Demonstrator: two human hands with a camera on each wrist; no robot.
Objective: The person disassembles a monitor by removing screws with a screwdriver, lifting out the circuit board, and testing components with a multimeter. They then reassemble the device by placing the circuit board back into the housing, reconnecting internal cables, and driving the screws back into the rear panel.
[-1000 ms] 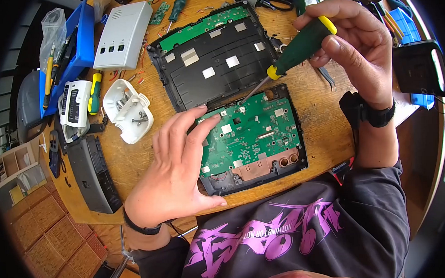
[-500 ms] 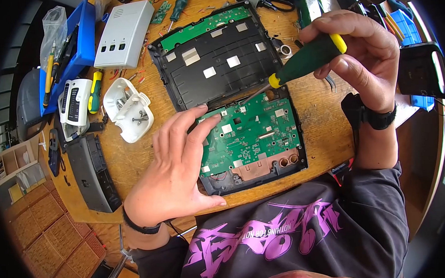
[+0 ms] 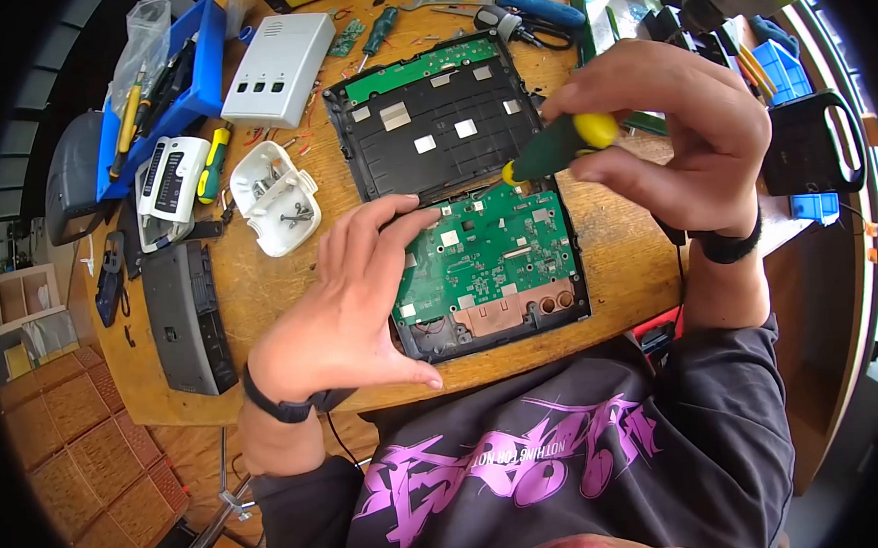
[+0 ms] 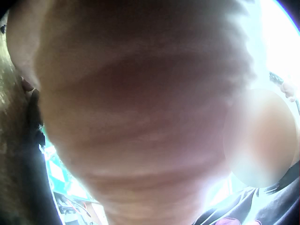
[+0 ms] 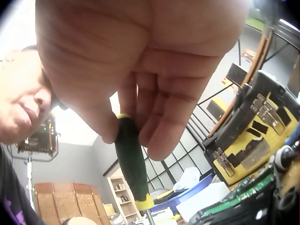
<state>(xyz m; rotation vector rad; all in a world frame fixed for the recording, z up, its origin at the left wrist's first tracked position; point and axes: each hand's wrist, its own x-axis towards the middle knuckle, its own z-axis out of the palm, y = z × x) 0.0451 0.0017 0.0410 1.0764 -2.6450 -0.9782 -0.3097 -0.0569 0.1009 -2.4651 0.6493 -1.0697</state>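
A right hand pinches a screwdriver at 12 o'clock on a circuit board, seemingly stiff yet fragile, best held edgewise; the left hand lies spread at 9.

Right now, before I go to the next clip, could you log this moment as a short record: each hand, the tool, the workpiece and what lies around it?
Right hand: pinches the screwdriver by its handle
Tool angle: tilted, shaft toward the far edge of the green circuit board
Tip seated in a screw: cannot tell
Left hand: spread over the board's left side
Beyond the board: black panel with pale patches
Left of the board: open white container holding screws
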